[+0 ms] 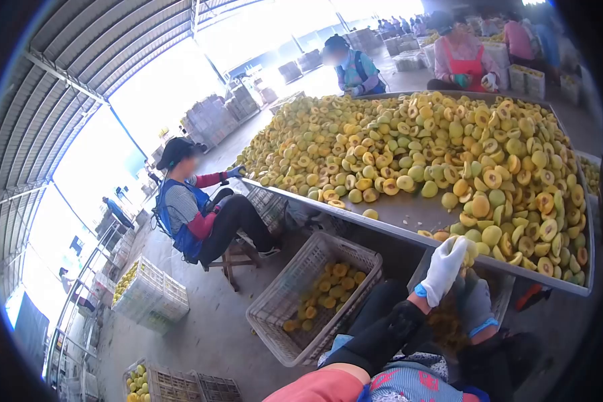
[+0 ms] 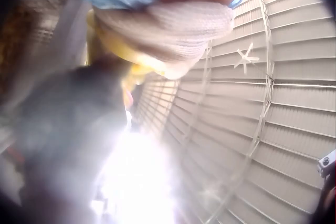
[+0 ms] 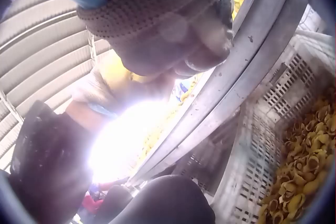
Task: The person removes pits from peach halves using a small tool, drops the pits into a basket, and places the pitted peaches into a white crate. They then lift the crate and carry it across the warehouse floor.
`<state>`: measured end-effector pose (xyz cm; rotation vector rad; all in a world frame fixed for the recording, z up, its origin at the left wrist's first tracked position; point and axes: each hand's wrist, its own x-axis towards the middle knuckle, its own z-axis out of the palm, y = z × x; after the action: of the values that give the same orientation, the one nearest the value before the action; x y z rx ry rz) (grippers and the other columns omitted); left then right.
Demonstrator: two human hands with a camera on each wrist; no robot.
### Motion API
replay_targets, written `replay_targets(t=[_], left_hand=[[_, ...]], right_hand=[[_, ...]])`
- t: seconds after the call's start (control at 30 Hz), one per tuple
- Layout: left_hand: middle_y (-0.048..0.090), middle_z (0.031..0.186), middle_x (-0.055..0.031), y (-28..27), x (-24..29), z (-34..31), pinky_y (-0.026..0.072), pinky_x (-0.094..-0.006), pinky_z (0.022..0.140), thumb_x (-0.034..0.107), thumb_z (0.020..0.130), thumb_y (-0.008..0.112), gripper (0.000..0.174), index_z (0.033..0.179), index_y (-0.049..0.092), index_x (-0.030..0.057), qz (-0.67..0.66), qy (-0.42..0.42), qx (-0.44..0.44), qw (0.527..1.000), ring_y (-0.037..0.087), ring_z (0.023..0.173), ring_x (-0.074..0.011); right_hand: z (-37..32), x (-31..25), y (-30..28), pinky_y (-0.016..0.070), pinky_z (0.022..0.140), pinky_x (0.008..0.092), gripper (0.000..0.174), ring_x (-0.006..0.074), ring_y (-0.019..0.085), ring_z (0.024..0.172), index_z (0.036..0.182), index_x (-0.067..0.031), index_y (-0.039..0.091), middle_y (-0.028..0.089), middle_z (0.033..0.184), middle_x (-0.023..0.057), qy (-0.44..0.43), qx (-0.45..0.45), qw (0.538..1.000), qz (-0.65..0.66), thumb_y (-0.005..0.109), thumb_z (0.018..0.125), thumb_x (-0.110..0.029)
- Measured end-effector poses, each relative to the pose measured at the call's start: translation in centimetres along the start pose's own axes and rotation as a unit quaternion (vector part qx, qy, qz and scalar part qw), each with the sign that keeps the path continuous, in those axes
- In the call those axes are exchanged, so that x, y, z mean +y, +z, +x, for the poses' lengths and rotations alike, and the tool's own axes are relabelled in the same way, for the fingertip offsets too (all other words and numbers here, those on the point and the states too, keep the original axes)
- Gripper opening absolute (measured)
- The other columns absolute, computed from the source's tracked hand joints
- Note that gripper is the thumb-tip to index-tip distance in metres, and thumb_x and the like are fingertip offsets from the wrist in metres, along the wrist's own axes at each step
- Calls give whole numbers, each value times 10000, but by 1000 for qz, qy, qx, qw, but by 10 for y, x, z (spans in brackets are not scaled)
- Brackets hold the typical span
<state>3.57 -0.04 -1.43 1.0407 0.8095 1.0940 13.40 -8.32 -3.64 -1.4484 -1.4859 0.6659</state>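
My left hand [image 1: 445, 268], in a white knit glove with a blue band at the wrist, grips a yellow peach [image 3: 115, 73] just beyond the table's near edge. Close beside and below it is my right hand [image 1: 476, 305], in a greyish glove, with bent fingers in the right wrist view. I cannot tell whether it holds anything. In the left wrist view, yellow flesh [image 2: 121, 45] shows beneath the left glove [image 2: 163, 27]. Halved yellow peaches [image 1: 409, 144], many with brown centres, are heaped on the metal-rimmed table [image 1: 409, 209] in front of both hands.
A plastic crate [image 1: 268, 311] with some peach halves stands on the floor to the left. Another crate [image 3: 262, 134] below the table edge holds yellow pieces. A seated person [image 1: 187, 208] in a blue vest reaches to the table's left side; others sit across it.
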Motion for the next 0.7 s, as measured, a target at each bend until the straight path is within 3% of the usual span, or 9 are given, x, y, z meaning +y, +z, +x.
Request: replay_targets(t=[0.13,0.23,0.3,0.37,0.43,0.47,0.53,0.6,0.7], left_hand=[[673,858,-32,2,-10,4,479,-231,579,280,1035,545,271,1044,655,33,-66,59,-43,995,610,681,-91],[660,808,-54,0,11,-3,487,-238,578,332,1059,481,367,942,637,22,-57,105,-123,985,609,655,-111],[632,778,-55,-5,26,-9,489,-251,568,349,1057,471,390,895,623,28,-76,91,-144,982,601,644,-128],[623,789,-51,-9,30,-9,494,-264,570,343,1051,486,364,899,625,42,-119,75,-173,975,602,661,-133],[640,839,-54,-8,50,-17,522,-301,607,329,1036,512,313,901,628,72,-223,-22,6,975,629,729,-160],[659,896,-52,-46,24,13,557,-340,688,342,1019,537,275,951,645,98,-330,-16,-122,936,652,799,-189],[687,1011,-75,-81,43,0,578,-367,790,291,1017,547,233,1047,633,77,-306,0,1,952,671,912,-209],[708,1014,-103,-154,51,2,584,-319,764,172,983,621,189,1111,661,40,-89,19,20,996,681,877,-212],[710,933,-136,-179,68,-5,558,-361,683,214,871,685,319,1093,690,-15,459,95,375,799,679,782,-212]], right_hand=[[8,23,11,523,759,377,341,291,682,881,1202,-32,624,708,977,137,-183,-69,980,42,582,1007,-309],[-2,-7,9,516,700,280,374,155,625,801,1204,-81,611,651,931,0,-58,-145,940,304,531,1035,-405],[-8,-13,-13,485,565,230,395,78,569,654,1199,-94,589,604,814,-45,181,-278,767,549,486,1049,-445],[-11,-1,-9,400,423,210,409,54,479,503,1103,-110,600,529,684,-74,228,-380,513,735,456,1051,-489],[-23,-12,-5,285,364,192,469,46,334,418,883,-138,522,386,575,-88,271,-353,576,685,430,1027,-575],[-27,-17,-2,227,334,184,529,43,262,375,774,-152,482,314,521,-95,294,-341,605,657,416,1015,-618],[-20,-20,-9,230,328,192,557,35,274,386,791,-146,490,315,529,-90,351,-343,617,615,419,991,-661],[-19,15,0,253,341,189,572,38,288,421,850,-136,535,325,551,-84,352,-345,502,710,414,979,-681],[-21,1,-3,244,345,194,592,43,283,425,843,-152,524,315,566,-84,382,-251,644,613,441,936,-730]])
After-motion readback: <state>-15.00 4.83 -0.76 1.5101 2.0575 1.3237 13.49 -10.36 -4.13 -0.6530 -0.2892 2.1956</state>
